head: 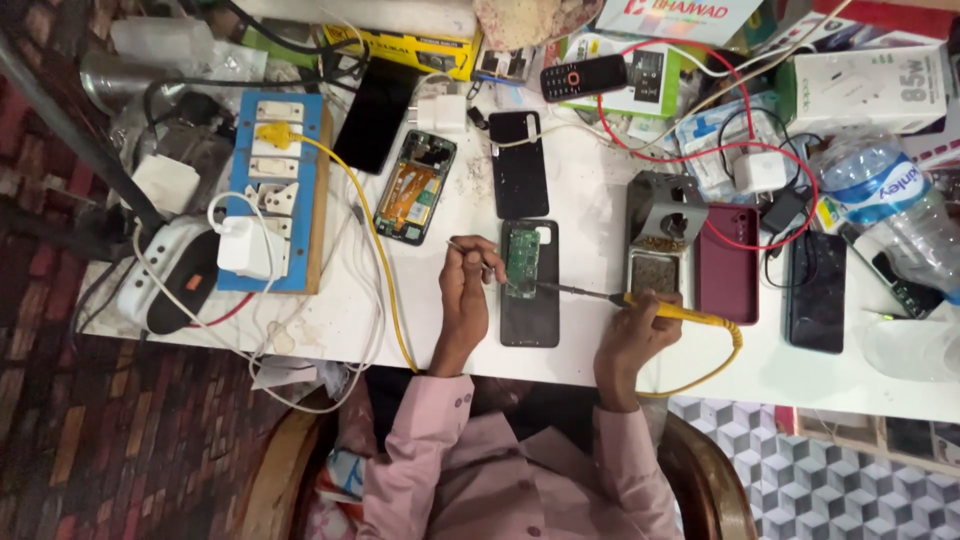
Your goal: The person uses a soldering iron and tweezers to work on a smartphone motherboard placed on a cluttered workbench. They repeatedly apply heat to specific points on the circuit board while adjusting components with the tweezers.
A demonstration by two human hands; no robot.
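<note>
Our right hand point(628, 335) is closed around the yellow handle of a soldering iron point(640, 302), and its dark tip reaches to the small green circuit board point(521, 262). Our left hand point(463, 290) pinches a thin metal tool point(470, 252), maybe tweezers or solder wire; we cannot tell which. Its end comes near the board's left edge.

The board lies on the upper half of an opened black phone point(529, 285), which rests on the white table point(590, 200) near the front edge, directly before us. We judge that the soldering step is in hand: the iron is at the board and the left tool gives support. The next move calls for a very steady tip and a short contact only.

At 3 o'clock from the phone stands the grey iron stand point(660, 230), then a dark red phone case point(727, 265). At 12 o'clock lies another black phone point(519, 165), at 10 o'clock a phone with open back point(415, 187), and far at 9 o'clock the blue power board point(272, 190).
</note>
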